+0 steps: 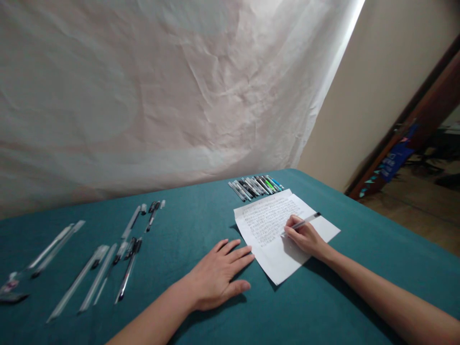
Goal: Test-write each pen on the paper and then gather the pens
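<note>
My right hand [302, 235] is closed around a pen [308, 219] with a clear barrel and a dark end. Its tip points down at a white sheet of paper [280, 268], close to the lower lines of handwriting. Dark writing fills the upper part of the sheet, while the lower part is blank. Flat on the table with its fingers spread, my left hand [223, 275] has its fingertips at the sheet's left edge. Nothing is held in it.
A row of several pens [255, 187] lies behind the paper on the green-covered table [187, 215]. Disassembled pen parts [97, 278] are scattered at the left. A pale hanging sheet [161, 96] stands behind the table; a doorway [413, 120] is at the right.
</note>
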Demonstrator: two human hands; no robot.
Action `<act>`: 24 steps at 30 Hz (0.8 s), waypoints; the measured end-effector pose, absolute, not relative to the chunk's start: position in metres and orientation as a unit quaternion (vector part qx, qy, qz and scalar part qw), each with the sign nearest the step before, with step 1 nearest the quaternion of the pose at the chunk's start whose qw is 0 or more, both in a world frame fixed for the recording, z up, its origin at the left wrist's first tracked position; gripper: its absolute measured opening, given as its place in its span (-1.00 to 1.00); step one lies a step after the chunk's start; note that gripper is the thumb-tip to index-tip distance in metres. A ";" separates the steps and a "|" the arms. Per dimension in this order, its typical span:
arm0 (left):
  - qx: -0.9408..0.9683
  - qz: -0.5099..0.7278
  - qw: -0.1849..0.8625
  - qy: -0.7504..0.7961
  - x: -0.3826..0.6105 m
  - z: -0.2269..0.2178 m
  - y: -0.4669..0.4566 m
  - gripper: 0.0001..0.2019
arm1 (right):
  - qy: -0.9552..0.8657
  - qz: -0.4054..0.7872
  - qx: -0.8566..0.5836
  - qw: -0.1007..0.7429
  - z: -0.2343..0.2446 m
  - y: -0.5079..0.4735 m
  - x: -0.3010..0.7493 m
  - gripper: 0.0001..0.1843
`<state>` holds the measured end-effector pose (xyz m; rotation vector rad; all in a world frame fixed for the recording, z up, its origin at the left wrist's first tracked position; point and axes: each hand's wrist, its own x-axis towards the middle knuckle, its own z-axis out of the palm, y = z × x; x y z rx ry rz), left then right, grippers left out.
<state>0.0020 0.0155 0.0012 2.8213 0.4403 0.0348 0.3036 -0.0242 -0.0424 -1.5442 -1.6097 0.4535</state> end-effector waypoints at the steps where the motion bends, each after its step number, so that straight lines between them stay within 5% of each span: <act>1: 0.978 0.010 0.142 0.154 0.002 0.001 0.016 -0.44 | -0.641 0.175 -0.618 0.420 -0.042 -0.024 0.304 -0.86; 24: 0.978 0.017 0.142 0.153 0.002 0.000 0.016 -0.43 | -0.638 0.182 -0.620 0.419 -0.042 -0.024 0.304 -0.85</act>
